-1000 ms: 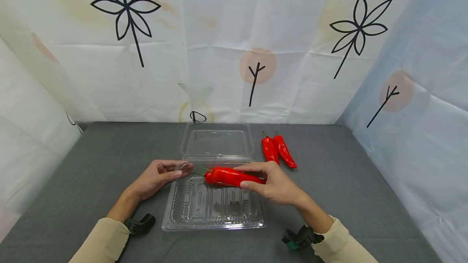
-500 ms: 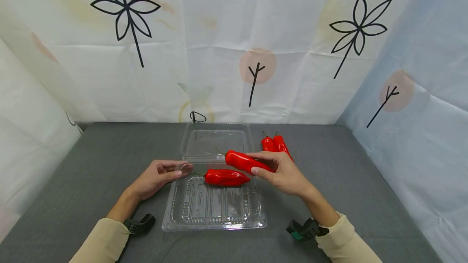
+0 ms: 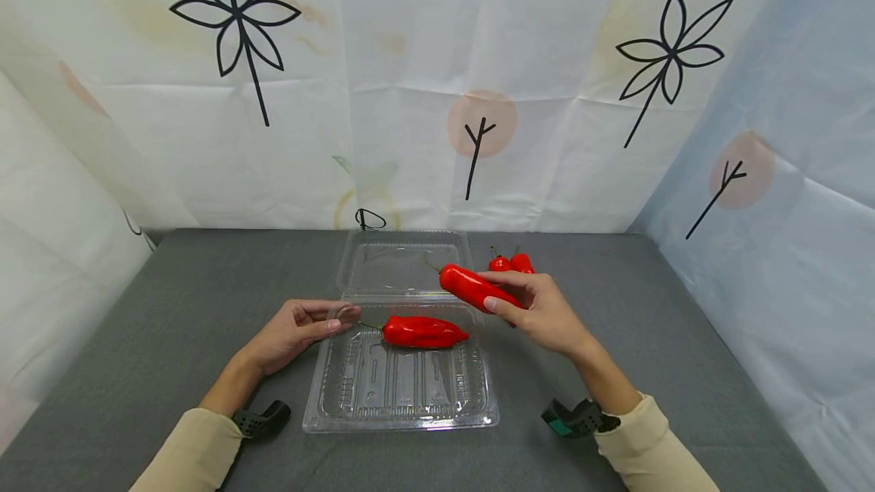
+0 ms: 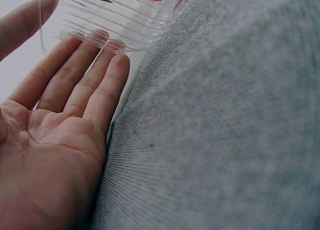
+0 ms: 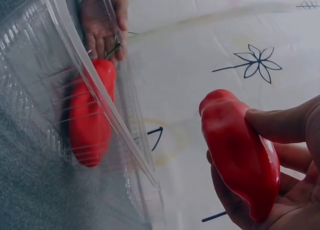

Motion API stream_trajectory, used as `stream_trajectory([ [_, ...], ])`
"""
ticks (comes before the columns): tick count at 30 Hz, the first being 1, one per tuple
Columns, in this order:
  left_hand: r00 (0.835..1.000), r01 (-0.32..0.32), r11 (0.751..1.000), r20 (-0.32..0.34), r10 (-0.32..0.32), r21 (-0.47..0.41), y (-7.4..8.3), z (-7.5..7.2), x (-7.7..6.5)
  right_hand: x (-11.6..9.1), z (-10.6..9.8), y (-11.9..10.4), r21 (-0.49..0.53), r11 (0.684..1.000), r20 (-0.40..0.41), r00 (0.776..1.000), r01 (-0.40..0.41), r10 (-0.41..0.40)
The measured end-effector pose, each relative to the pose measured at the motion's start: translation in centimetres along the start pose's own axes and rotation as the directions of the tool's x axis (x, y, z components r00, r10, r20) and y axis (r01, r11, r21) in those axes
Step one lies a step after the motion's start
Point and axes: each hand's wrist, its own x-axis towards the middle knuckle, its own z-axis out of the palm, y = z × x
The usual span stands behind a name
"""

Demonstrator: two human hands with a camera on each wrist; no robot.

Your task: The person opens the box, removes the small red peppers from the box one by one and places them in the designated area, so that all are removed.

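A clear hinged plastic container (image 3: pixel 399 422) lies with its lid (image 3: pixel 403 260) folded back away from me. One glossy red pepper (image 3: pixel 424 332) lies crosswise in the base, stem to the left. My left hand (image 3: pixel 297 334) holds the container's left rim, thumb over it; in the left wrist view its fingers (image 4: pixel 102 90) lie nearly straight against the ribbed wall. Raised above the container's right back corner, a second red pepper (image 3: pixel 472 287) is gripped by my right hand (image 3: pixel 543 313) between thumb and fingers. The right wrist view shows that held pepper (image 5: pixel 240 150) close up.
Two more red peppers, a left one (image 3: pixel 499 263) and a right one (image 3: pixel 522 262), lie at the back right, partly hidden by my right hand. A grey cloth (image 3: pixel 225 272) covers the table. A white printed curtain (image 3: pixel 410 59) stands behind.
My right hand has lifted its pepper from just over the one in the container and moved it back and to the right. My left hand has stayed at the rim.
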Motion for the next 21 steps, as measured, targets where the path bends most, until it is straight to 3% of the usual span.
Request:
stream_trajectory([
  [21,1.000,-0.002,1.000,0.007,0.002,0.002,0.0,0.1,0.0,0.5,-2.1,1.6,-0.005,0.999,-0.113,0.993,-0.036,0.036],
])
